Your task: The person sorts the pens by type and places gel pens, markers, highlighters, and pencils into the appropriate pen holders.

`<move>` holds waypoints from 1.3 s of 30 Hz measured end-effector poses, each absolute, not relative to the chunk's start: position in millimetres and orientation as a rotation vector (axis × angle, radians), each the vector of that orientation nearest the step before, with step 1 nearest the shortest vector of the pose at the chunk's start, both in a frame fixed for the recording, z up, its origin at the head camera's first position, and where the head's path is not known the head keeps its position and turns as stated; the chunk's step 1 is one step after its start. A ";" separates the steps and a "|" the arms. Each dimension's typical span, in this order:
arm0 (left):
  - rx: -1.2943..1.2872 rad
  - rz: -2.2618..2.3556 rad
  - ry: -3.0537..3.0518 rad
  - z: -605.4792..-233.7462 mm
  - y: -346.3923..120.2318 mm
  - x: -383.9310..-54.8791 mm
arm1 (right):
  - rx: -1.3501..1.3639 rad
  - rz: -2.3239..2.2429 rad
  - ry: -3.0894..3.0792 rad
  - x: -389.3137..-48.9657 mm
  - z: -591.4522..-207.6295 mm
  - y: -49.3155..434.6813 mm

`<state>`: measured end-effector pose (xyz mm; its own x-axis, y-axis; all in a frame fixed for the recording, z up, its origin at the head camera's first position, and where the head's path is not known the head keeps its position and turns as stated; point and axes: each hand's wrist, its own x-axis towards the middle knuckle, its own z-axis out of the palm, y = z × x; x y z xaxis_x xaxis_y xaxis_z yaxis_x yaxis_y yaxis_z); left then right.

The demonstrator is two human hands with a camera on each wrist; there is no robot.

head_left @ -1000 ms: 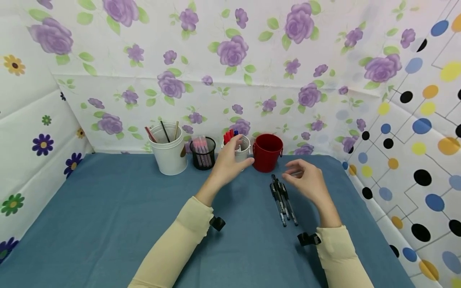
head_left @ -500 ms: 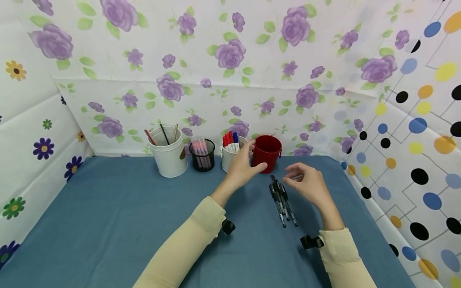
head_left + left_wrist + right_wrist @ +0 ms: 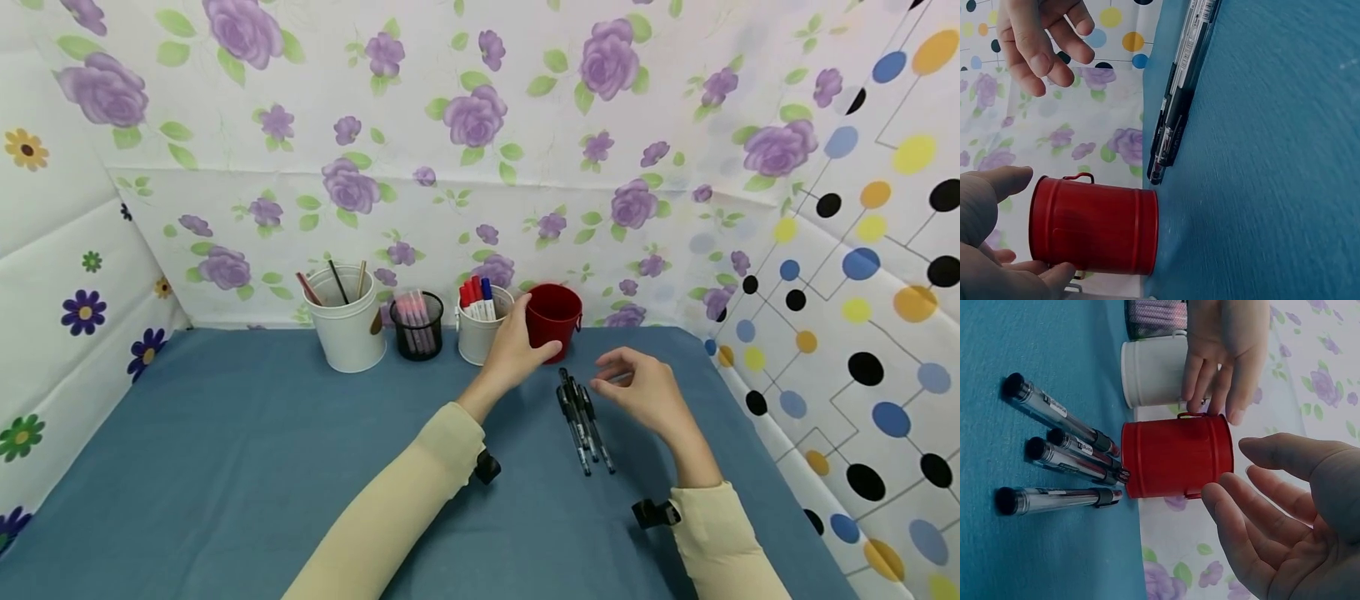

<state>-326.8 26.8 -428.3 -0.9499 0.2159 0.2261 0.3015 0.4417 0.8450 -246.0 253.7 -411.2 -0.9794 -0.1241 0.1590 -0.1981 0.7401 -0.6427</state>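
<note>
A small red metal bucket (image 3: 564, 327) stands upright near the back wall. My left hand (image 3: 516, 352) is at its left side, fingertips right at the rim and thumb held apart in front; the left wrist view shows the bucket (image 3: 1097, 228) with fingers along one side. To the right, my right hand (image 3: 643, 387) hovers with relaxed, slightly bent fingers and holds nothing. Several black gel pens (image 3: 581, 423) lie in a loose bunch on the cloth between the right hand and the bucket. Their ends face the camera in the right wrist view, beside the bucket (image 3: 1172, 456).
Left of the red bucket stands a white bucket (image 3: 472, 340) with red and blue markers. Further left are a black mesh cup (image 3: 420, 342) of pink pens and a larger white bucket (image 3: 352, 343) with pencils. Flowered cloth walls (image 3: 450, 208) close off the back and sides.
My left hand has moved right, from in front of the marker bucket to the red bucket's side. My right hand has stayed almost still beside the pens.
</note>
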 end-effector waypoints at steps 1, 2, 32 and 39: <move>-0.458 -1.550 -2.592 -428.0 28.3 -327.3 | 0.268 1.062 -2.831 -245.9 -410.9 254.1; -0.447 -1.552 -2.590 -427.8 30.1 -328.0 | 0.269 1.059 -2.833 -245.8 -410.7 254.3; -0.205 -1.684 -2.514 -439.9 67.3 -365.3 | 0.314 1.041 -2.887 -244.2 -424.8 257.0; -0.254 -1.639 -2.524 -441.7 67.6 -369.1 | 0.334 1.043 -2.884 -245.8 -425.1 257.5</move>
<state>-369.1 67.6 -441.7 -0.9786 0.0743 0.1920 0.2056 0.3990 0.8936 -245.8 257.5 -425.1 -0.9750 -0.1833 0.1259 -0.2214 0.7481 -0.6256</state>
